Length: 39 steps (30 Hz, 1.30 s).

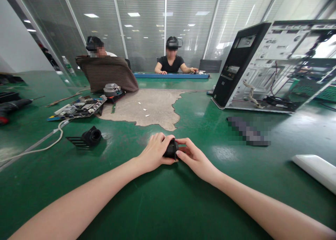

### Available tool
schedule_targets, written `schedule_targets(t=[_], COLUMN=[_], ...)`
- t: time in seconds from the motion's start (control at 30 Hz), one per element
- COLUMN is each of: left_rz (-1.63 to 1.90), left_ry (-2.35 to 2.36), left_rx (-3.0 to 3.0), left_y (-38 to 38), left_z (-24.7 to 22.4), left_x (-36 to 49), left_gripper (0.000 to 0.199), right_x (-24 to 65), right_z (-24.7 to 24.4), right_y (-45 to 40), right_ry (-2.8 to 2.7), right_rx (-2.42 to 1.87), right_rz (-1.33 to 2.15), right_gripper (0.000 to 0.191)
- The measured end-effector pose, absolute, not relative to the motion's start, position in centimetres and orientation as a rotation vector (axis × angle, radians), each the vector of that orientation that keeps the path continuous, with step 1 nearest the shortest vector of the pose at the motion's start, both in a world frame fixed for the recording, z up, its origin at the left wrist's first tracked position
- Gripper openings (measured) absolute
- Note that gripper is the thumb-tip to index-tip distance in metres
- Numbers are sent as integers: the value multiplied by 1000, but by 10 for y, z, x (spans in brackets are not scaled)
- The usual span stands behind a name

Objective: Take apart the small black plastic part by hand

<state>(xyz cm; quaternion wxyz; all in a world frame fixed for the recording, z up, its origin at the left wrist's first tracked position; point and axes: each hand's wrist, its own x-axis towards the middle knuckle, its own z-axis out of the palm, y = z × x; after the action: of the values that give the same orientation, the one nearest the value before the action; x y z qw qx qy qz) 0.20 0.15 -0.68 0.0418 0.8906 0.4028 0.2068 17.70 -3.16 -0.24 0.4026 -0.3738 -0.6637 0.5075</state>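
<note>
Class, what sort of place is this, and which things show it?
Probably an electronics teardown or repair workspace: an open computer case, a loose circuit board and a power drill share one green tabletop.

"What is the count on the wearer?"
"One left hand [154, 152], one right hand [199, 161]: two altogether."
"And black plastic fittings [171, 149] [94, 136]?"
"Two."
"Computer hardware?"
"One computer case [258, 63], one large circuit board [78, 108]."
"Smaller bits?"
"Three white scraps [139, 103] [145, 109] [147, 115] on one bare patch [161, 107]."
"Any tools?"
"One drill [15, 105]."
"People opposite?"
"Two co-workers [172, 63] [99, 50], one headset [172, 43] [92, 43] each, so two headsets."
</note>
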Motion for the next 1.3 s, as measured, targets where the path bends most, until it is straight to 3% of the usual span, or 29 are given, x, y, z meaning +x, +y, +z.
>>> schedule_targets(t=[0.23, 0.5, 0.8, 1.1, 1.3], left_rz=[611, 604, 615, 637, 642], left_ry=[1247, 1246, 1246, 1230, 1221], left_rx=[2739, 2743, 2737, 2713, 2698], left_y=[1, 2, 1, 2, 1], left_z=[-6, -6, -6, -6, -6], left_x=[2, 2, 2, 2, 2], left_gripper=[60, 62, 61, 60, 59], right_x=[177, 177, 177, 176, 177], right_z=[-5, -6, -5, -5, -6], right_y=[-31, -30, -31, -31, -32], right_ry=[-1648, -1687, -1633, -1671, -1653], right_rx=[-845, -937, -860, -938, -861], right_rz=[1268, 1239, 1294, 1267, 1234], right_gripper=[11, 29, 11, 29, 10])
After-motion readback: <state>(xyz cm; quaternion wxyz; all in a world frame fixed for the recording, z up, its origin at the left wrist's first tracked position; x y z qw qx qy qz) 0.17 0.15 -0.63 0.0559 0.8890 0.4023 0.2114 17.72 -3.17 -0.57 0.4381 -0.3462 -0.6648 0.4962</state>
